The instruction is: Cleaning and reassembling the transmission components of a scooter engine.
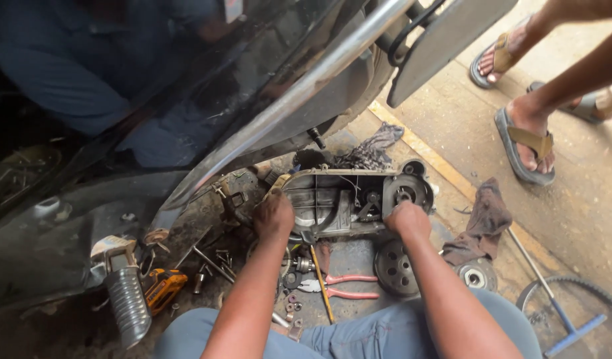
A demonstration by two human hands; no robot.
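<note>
A grey metal engine side cover (349,199) with a round housing (405,191) at its right end sits against the underside of a black scooter (206,113). My left hand (274,216) grips the cover's left end. My right hand (407,219) clasps its lower right edge, just below the round housing. Both forearms reach forward over my blue-trousered knees.
On the floor lie red-handled pliers (346,284), a round clutch disc (393,266), a smaller pulley (477,276), a yellow-handled screwdriver (321,282), several bolts (213,259), two rags (482,223), a T-handle wrench (558,312) and a drive belt (572,286). Another person's sandalled feet (528,143) stand at right.
</note>
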